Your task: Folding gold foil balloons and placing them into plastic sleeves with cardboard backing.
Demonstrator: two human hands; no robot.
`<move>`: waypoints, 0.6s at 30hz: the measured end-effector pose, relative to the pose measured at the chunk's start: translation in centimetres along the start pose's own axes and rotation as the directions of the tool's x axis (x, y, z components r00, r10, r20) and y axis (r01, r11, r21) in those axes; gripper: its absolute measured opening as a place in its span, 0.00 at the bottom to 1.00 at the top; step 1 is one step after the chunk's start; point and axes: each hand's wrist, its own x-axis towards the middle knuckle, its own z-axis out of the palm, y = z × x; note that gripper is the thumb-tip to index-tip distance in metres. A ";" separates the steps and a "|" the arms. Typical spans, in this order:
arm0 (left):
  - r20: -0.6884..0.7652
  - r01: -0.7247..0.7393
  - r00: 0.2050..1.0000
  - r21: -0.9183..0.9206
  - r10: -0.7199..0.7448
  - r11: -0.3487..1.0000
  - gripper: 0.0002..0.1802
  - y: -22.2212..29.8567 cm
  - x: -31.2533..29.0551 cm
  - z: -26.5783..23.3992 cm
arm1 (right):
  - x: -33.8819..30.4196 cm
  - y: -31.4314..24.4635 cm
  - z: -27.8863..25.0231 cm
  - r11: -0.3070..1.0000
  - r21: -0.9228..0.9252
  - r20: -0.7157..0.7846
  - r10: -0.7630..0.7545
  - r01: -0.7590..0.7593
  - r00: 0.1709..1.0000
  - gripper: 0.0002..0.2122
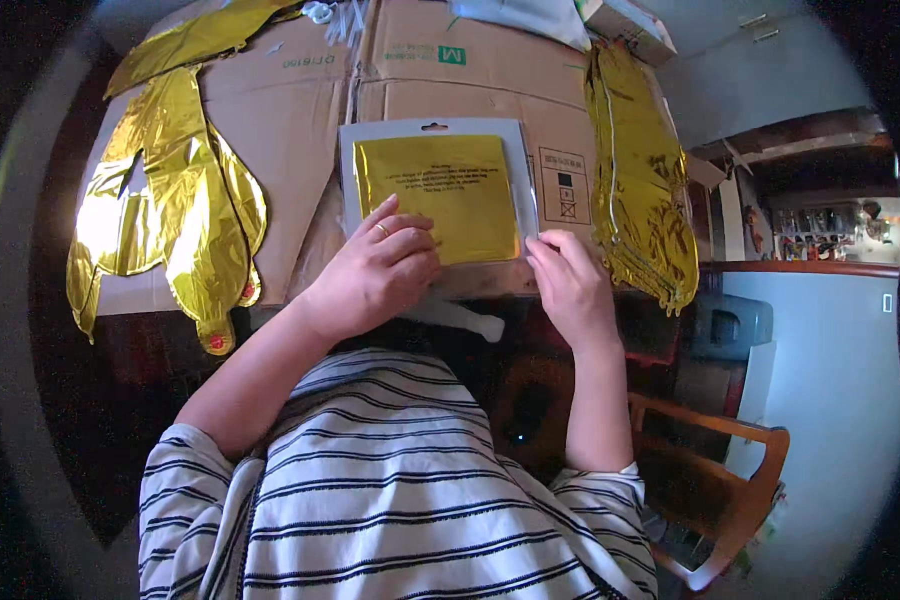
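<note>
A flat clear plastic packet [518,150] with a hanging hole at its top lies on the cardboard in front of me. Inside it is a folded gold foil sheet [440,225] with dark print. My left hand [375,265], a ring on one finger, rests over the packet's lower left part with bent fingers; its thumb is hidden. At the lower right edge, my right hand [573,285] pinches the packet between thumb and fingers. Flat gold foil balloons [205,230] lie to the left, one hanging over the front edge.
Flattened cardboard [280,130] covers the table. A stack of gold foil [640,180] lies along the right side. White plastic [530,18] and thin clear strips [345,20] lie at the far edge. A wooden chair [730,480] stands at lower right, near a counter [810,330].
</note>
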 end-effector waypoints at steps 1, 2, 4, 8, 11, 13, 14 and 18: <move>-0.015 0.000 1.000 0.000 0.000 1.000 0.12 0.2 0.2 -0.2 | 0.0 0.3 0.1 0.999 -0.043 -0.002 -0.029 0.029 1.000 0.11; -0.030 -0.002 1.000 -0.001 0.002 1.000 0.11 0.3 0.3 -0.3 | -0.1 0.4 0.2 0.995 -0.088 -0.003 -0.056 0.056 0.998 0.10; -0.018 -0.001 1.000 0.005 0.002 1.000 0.10 0.2 0.3 -0.2 | -0.4 0.1 0.5 0.987 -0.155 -0.055 -0.060 0.051 0.997 0.10; 0.018 0.001 1.000 -0.015 -0.001 1.000 0.10 0.2 0.3 -0.6 | -1.6 -1.4 0.4 0.998 -0.003 -0.206 0.068 -0.070 0.976 0.12; 0.098 -0.031 0.995 -0.003 0.031 1.000 0.16 -0.2 0.0 -1.2 | -4.3 -1.4 0.1 0.957 0.151 -0.240 0.279 -0.248 0.930 0.12; 0.126 -0.026 0.992 -0.009 0.026 1.000 0.16 0.7 1.4 -2.2 | -5.1 -1.4 -0.4 0.957 0.178 -0.187 0.263 -0.231 0.946 0.12; 0.140 -0.024 0.990 -0.015 0.026 1.000 0.17 1.3 2.1 -2.2 | -5.0 -1.4 -0.5 0.964 0.163 -0.175 0.239 -0.212 0.955 0.12; 0.115 -0.245 0.962 -0.034 0.248 0.969 0.17 1.8 4.9 0.0 | -4.2 -1.2 -0.3 0.972 0.135 -0.082 0.205 -0.193 0.975 0.12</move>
